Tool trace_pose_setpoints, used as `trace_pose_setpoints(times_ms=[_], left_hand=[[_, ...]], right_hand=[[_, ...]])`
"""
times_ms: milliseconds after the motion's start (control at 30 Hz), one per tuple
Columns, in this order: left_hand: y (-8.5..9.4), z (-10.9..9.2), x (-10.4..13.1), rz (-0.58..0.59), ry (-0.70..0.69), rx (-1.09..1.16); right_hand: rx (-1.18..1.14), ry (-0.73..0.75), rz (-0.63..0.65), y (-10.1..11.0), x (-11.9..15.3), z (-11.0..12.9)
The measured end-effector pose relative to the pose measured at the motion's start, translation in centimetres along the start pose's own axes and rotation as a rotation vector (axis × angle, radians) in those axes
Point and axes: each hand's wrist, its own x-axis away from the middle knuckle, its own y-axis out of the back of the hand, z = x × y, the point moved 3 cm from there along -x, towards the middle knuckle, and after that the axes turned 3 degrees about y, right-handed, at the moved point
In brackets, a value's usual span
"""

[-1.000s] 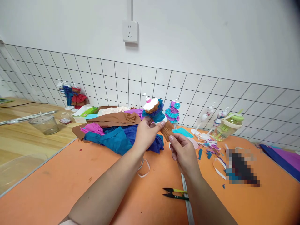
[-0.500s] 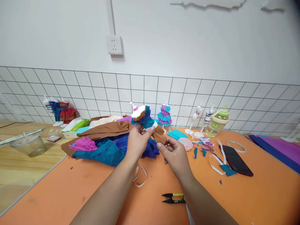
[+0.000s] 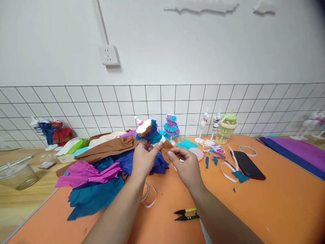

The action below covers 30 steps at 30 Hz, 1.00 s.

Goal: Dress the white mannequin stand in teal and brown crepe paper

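A small figure (image 3: 151,134) dressed in ruffled blue, brown and white paper is tilted in the air, its head end to the upper left. Around its lower part my left hand (image 3: 146,154) is closed, thumb on the white section. A strip of brown crepe paper (image 3: 166,149) hangs from the figure's lower end. My right hand (image 3: 183,162) pinches the free side of that brown strip between thumb and fingers. Behind them stands another figure (image 3: 171,126) with purple and turquoise ruffles.
Crumpled crepe paper (image 3: 101,183) lies left. Black-bladed snips (image 3: 186,215) are near the front, with a tape ring (image 3: 145,192) beyond. To the right are a bottle (image 3: 226,128), a phone (image 3: 248,165), paper scraps and a pink dish (image 3: 196,153). A glass bowl (image 3: 19,176) sits far left.
The view has shifted slightly to the right and up. Pink and teal paper at the left now lies more spread out, further forward. Both hands keep their hold on figure and strip.
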Motion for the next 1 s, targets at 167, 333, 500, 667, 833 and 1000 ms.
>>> trace_pose_setpoints(times_ms=[167,333,500,667,833,1000], left_hand=[[0.4,0.0,0.0,-0.059,0.025,-0.022],[0.3,0.5,-0.2,-0.025,0.037,0.049],[-0.2,2.0,-0.8,0.087,0.062,0.139],[-1.1,4.0,-1.1,0.242,0.124,0.2],[-1.9,5.7,-1.0,0.327,0.204,0.19],[-2.5,6.8,-0.9,0.336,0.231,0.227]], right_hand=[[-0.166,-0.141,0.11,-0.4,0.2,-0.2],[-0.121,-0.086,0.107,-0.4,0.3,0.0],[0.052,-0.036,0.129,1.9,-0.2,1.6],[0.205,-0.013,0.032,6.4,0.0,1.2],[0.593,-0.057,0.24,9.5,2.2,-4.9],[0.781,-0.144,0.334,11.1,4.0,-8.9]])
